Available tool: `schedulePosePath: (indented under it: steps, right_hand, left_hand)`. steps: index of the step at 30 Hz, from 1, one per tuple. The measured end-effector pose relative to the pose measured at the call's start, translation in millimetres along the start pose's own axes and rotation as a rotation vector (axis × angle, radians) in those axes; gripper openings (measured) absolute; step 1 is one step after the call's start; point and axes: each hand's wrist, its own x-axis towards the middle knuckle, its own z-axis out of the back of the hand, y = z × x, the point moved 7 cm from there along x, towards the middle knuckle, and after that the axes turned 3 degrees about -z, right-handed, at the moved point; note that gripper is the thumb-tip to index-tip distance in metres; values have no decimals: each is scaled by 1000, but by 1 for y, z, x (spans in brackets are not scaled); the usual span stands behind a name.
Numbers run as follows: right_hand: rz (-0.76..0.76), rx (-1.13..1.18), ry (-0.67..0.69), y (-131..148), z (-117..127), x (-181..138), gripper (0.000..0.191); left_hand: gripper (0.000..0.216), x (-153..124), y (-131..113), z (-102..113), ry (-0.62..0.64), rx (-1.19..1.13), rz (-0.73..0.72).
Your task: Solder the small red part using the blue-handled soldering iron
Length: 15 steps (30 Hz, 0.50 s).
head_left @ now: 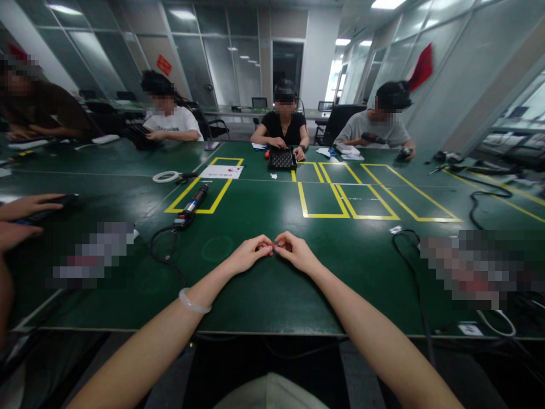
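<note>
Above the near middle of the green table, my left hand (pixel 252 253) and my right hand (pixel 295 250) meet fingertip to fingertip. Both are closed in a pinch on one small part with a bit of red-orange (pixel 273 245). Its kind is too small to make out, and the fingers cover most of it. A pale bangle (pixel 193 302) circles my left wrist. Ahead and to the left of my left hand lies a cylindrical tool (pixel 193 203) with a black cable, possibly an electric screwdriver.
Yellow tape rectangles (pixel 326 216) mark the green table (pixel 264 307). Across it, a person handles a black tray (pixel 281 159). A white paper (pixel 220 172) and a coiled white cable (pixel 166 177) lie left of centre. Black cables (pixel 411 264) run at right. Another person's hand (pixel 32 205) is at far left.
</note>
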Motion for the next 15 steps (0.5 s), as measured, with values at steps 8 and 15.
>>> schedulePosePath:
  steps: [8,15]
  right_hand:
    - [23,-33,10,7,0,-1,16]
    - [29,-45,-3,5,1,-1,13]
  left_hand:
    - [29,-1,-3,0,1,-9,-1]
    - [32,-1,-3,0,0,8,8]
